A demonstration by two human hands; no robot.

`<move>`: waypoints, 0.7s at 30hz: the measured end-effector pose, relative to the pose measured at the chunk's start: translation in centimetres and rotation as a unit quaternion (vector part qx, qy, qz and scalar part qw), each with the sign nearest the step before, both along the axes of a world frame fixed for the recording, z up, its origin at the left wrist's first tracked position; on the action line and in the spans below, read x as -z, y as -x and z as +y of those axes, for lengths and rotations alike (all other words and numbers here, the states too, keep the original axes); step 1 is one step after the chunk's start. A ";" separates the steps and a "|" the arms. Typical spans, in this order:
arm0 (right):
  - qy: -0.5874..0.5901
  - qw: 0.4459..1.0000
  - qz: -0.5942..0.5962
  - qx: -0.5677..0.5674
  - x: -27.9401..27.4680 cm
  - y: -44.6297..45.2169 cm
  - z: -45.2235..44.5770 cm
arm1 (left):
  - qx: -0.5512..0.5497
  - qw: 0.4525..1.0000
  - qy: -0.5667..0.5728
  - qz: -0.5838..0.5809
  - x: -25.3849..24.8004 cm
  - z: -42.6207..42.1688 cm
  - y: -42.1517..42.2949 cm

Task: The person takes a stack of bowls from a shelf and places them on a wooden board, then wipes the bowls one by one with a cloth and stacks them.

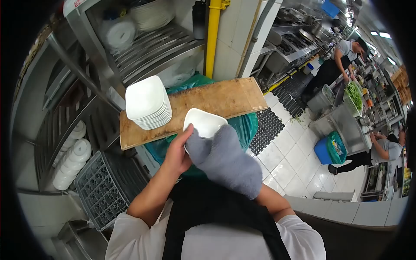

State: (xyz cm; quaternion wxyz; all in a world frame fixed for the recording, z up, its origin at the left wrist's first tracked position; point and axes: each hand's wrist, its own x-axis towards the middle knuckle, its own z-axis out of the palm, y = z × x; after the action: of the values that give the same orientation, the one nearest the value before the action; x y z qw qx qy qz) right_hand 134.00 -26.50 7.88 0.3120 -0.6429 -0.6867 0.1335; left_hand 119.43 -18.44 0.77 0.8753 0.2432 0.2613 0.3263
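Observation:
My left hand (pixel 177 151) grips the left rim of a small white square bowl (pixel 203 121), the thumb along its edge. A fluffy grey cloth (pixel 229 160) covers my right hand (pixel 266 196) up to the wrist and is pressed against the bowl's inside and near rim. The right fingers are hidden beneath the cloth. Just beyond, a stack of similar white dishes (pixel 147 97) stands on the left part of a worn wooden board (pixel 216 97).
The board lies over a green bag-lined bin (pixel 247 130). A grey dish rack (pixel 97 186) and stacked white crockery (pixel 73 160) are on the left. Metal shelving (pixel 151 56) and a yellow pipe (pixel 213 39) rise ahead. Two people work at the right beside a blue bin (pixel 323 150).

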 end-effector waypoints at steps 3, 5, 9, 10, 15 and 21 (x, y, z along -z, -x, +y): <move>0.028 0.999 0.013 0.021 -0.9 -0.6 -0.2 | -0.013 1.000 0.021 0.001 1.3 0.3 0.6; 0.020 0.998 0.003 0.056 -1.0 -1.7 -0.4 | -0.033 0.999 0.012 -0.036 1.3 0.1 0.4; -0.031 0.993 -0.058 0.101 -0.9 -2.9 0.6 | -0.050 0.998 -0.037 -0.028 0.4 -0.2 0.2; -0.043 0.991 -0.074 0.099 -0.7 -2.7 1.1 | -0.049 0.997 -0.052 -0.023 0.4 -0.3 0.1; -0.079 0.981 -0.173 0.031 0.3 0.5 3.4 | -0.046 0.990 -0.137 0.006 -0.5 -0.8 -1.0; -0.111 0.913 -0.350 -0.178 -1.5 1.5 1.8 | 0.036 0.991 -0.128 0.014 -0.8 2.1 1.9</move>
State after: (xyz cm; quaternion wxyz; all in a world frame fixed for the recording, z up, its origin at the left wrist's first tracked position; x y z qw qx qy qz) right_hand 132.47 -24.67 9.39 0.0920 -0.4771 -0.8652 -0.1242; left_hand 117.54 -16.30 1.52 0.8443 0.3669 0.2211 0.3219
